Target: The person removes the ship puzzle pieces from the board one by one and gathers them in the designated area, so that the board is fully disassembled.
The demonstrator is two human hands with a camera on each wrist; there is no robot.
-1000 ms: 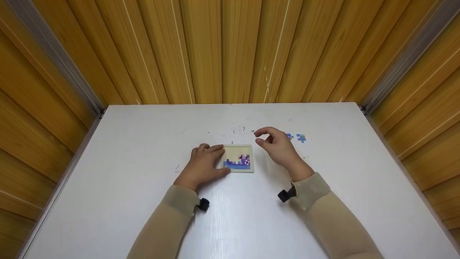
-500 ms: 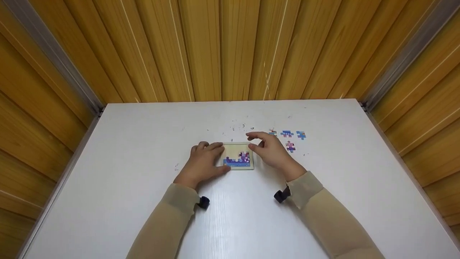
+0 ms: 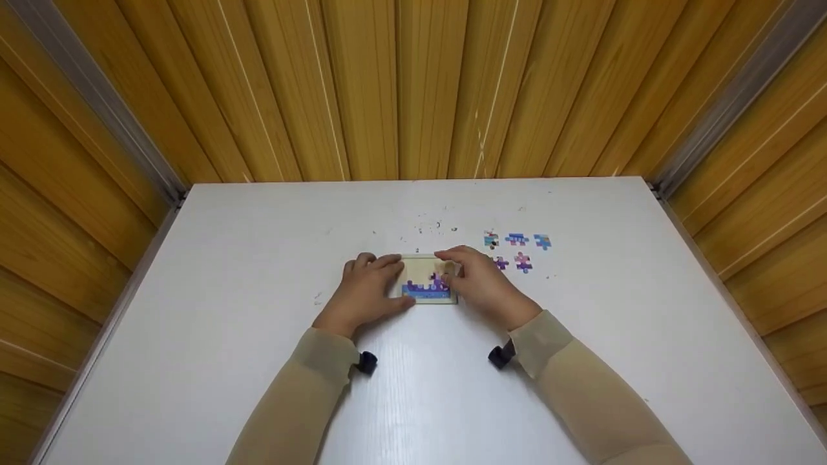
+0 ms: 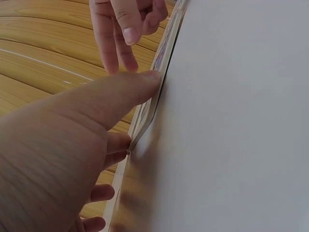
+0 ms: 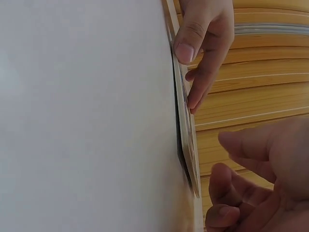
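Sleeves: you wear beige ones, the left sleeve (image 3: 284, 400) and the right sleeve (image 3: 601, 400) both reaching in over the white bench (image 3: 413, 394).
Wrist gear: a small black device (image 3: 367, 363) sits at your left cuff, another black device (image 3: 499, 357) at your right.
Left hand (image 3: 365, 294): you hold the puzzle tray (image 3: 418, 268) by its left side, thumb on the near rim, a fingertip at the far left corner, other fingers spread beyond.
Right hand (image 3: 484, 281): your thumb and index finger stand apart over the tray's right side, index by the far rim; you pinch nothing visible, and whether you touch the tray is unclear.
Tray: it lies flat, about midway between the bench's left and right edges, well in from the far edge.
Fitted pieces (image 3: 426, 292): blue and purple ones fill the near part, rising toward the right; the far left part shows bare backing.
Loose pieces (image 3: 517, 239): five lie toward the bench's far right corner, three in a far row, two nearer, just beyond your right hand.
Specks (image 3: 454, 229): small dark marks dot the bench between tray and far edge.
Wall (image 3: 365, 90): yellow-brown wood-look panels stand behind the far edge.
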